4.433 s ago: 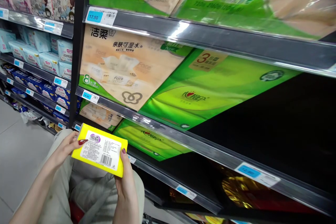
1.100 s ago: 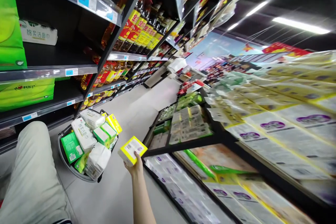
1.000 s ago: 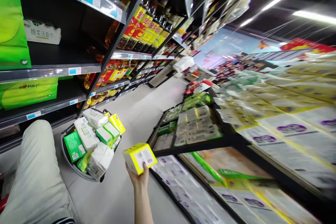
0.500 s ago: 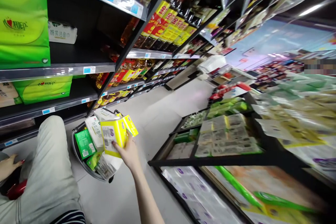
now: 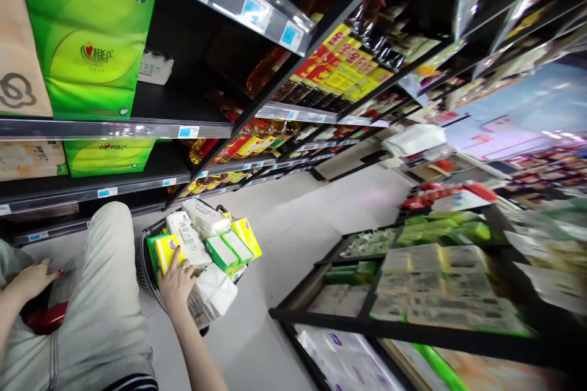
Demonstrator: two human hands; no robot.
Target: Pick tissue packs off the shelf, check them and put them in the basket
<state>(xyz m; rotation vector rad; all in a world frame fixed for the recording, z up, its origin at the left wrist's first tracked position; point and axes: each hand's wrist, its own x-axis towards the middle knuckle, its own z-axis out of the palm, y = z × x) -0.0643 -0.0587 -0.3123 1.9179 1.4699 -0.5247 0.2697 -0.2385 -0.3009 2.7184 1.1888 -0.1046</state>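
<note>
A shopping basket (image 5: 145, 275) full of packaged tissues stands on the floor before me. In it, my right hand (image 5: 177, 281) grips a yellow pack of tissues (image 5: 164, 250) at the basket's left side. White packs of face towels (image 5: 188, 241) lie just beyond my fingers, and a white soft pack (image 5: 220, 290) is to their right. Green-and-white packs (image 5: 230, 250) and another yellow pack (image 5: 247, 237) sit toward the right rim. My left hand (image 5: 34, 278) rests by my bent legs with fingers loosely extended, holding nothing visible, above a shiny red object (image 5: 48, 317).
Shelves on the left carry large green tissue bags (image 5: 96, 43) and a white towel pack (image 5: 156, 67). Bottles with yellow labels (image 5: 339, 70) stand farther along. A low black display bin (image 5: 321, 319) with packaged goods lines the right. Grey floor (image 5: 293, 220) runs between them.
My right hand has moved left and down across the basket with the yellow pack, from its right side to its left. The camera view has shifted left.
</note>
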